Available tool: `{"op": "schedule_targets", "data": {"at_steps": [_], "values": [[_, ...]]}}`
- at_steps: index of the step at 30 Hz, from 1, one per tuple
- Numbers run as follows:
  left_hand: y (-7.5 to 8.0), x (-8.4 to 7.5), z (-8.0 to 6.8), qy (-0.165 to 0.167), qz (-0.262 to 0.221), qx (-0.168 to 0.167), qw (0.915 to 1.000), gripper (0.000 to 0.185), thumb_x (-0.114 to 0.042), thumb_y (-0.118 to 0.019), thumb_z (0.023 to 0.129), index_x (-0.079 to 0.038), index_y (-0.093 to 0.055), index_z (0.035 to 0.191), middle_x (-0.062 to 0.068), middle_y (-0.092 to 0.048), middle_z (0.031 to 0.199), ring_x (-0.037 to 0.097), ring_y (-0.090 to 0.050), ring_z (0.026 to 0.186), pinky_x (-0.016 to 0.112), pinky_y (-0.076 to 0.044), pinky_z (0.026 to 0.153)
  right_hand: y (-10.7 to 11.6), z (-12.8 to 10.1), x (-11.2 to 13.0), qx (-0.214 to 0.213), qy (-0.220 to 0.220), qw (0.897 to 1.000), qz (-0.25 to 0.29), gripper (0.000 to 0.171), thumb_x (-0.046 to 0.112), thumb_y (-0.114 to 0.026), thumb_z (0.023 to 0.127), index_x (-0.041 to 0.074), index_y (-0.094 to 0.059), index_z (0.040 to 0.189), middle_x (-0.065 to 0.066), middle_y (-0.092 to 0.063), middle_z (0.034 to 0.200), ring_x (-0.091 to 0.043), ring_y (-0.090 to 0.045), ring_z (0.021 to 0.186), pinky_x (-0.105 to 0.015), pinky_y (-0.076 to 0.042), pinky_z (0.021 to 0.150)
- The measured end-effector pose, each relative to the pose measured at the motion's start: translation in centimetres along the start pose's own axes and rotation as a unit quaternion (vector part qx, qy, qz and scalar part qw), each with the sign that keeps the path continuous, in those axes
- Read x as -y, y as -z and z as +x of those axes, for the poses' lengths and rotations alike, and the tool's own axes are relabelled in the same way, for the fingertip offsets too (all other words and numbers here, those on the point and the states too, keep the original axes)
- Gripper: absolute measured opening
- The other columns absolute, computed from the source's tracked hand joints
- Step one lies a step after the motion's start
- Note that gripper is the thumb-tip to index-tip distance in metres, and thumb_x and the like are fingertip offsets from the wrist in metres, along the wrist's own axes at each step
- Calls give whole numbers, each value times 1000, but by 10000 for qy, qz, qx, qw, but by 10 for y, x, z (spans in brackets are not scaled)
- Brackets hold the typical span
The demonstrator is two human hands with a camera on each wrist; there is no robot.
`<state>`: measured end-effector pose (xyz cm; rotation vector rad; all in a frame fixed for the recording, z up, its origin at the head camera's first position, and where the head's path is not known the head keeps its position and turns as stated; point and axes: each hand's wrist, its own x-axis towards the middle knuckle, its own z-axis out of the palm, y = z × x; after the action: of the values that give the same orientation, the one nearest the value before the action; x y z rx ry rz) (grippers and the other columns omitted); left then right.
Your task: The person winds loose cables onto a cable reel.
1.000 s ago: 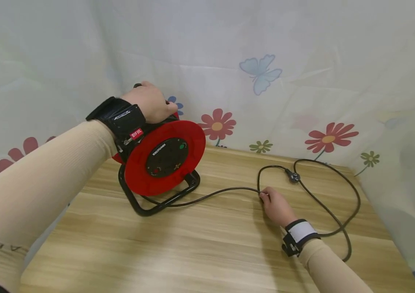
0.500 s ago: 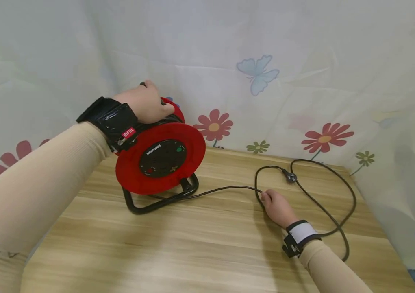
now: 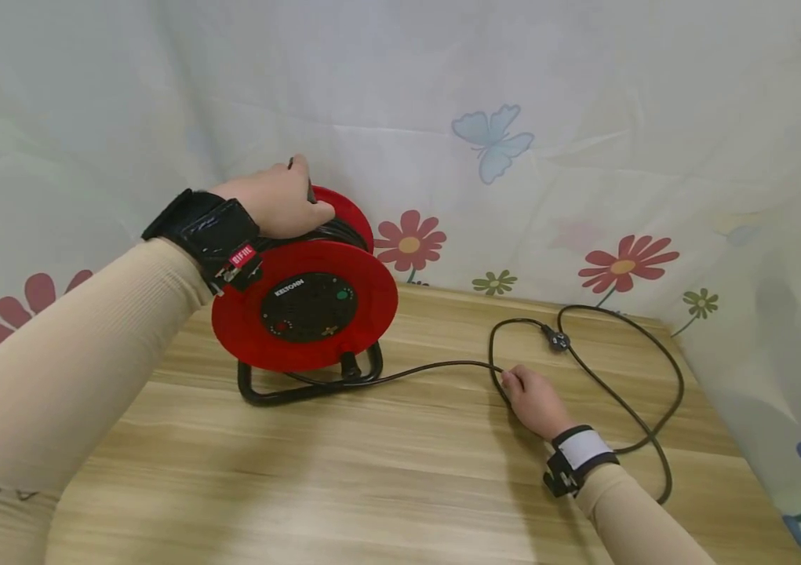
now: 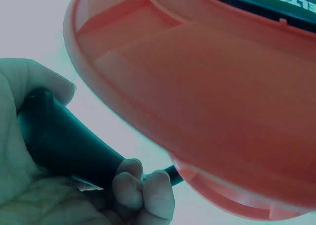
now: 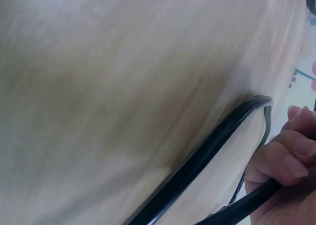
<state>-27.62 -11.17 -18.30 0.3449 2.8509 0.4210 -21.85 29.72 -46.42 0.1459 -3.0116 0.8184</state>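
the left hand [image 3: 274, 205] has its grip wrapped round the black handle [image 4: 64, 146] atop the red cable reel [image 3: 304, 306], which stands at 10 o'clock on the wooden surface [image 3: 372, 471]. the right hand [image 3: 534, 402] pinches the black cable [image 3: 428, 366] at 3 o'clock of the reel; the plug [image 3: 557, 340] lies loose just beyond.

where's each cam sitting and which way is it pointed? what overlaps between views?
Head: worn on the head, faces forward and down at the table; both forearms, left hand and right hand show.
Left wrist: under the left hand, looking at the handle and red reel.
Right wrist: low along the tabletop; right hand pinches the cable.
Shared: reel in head and left wrist, cable in head and right wrist.
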Motion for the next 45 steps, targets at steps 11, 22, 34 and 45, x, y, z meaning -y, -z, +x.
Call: {"op": "schedule_targets", "data": {"at_steps": [11, 22, 34, 45], "values": [[-1, -8, 7, -537, -280, 269, 9978, 59, -33, -44, 86, -5, -14, 129, 13, -43, 106, 26, -46, 94, 37, -42, 72, 10, -9, -14, -260, -108, 9996, 22, 32, 32, -36, 96, 8, -56, 90, -5, -55, 76, -18, -49, 65, -32, -39, 58], [-6, -20, 15, -976, -520, 338, 9933, 80, -33, -42, 87, -12, 14, 141, 13, -26, 133, 26, -29, 113, 44, -34, 88, 23, -21, -20, -255, -282, 9993, -10, 34, 34, -34, 96, 8, -55, 92, -9, -56, 82, -18, -48, 66, -33, -39, 60], [-7, -25, 19, -1035, -599, 445, 9918, 81, -31, -44, 87, -12, 13, 141, 12, -31, 121, 27, -33, 108, 43, -37, 84, 36, -24, -20, -365, -255, 9990, -24, 35, 35, -40, 95, 6, -58, 90, -4, -52, 71, -17, -47, 61, -31, -38, 55], [-14, -30, 24, -1224, -711, 175, 9898, 79, -29, -46, 86, -10, 6, 141, 12, -35, 120, 26, -36, 106, 42, -40, 83, 42, -26, -26, -349, -276, 9990, -37, 37, 38, -40, 94, 5, -59, 92, -4, -52, 73, -18, -47, 64, -32, -37, 57]]}}
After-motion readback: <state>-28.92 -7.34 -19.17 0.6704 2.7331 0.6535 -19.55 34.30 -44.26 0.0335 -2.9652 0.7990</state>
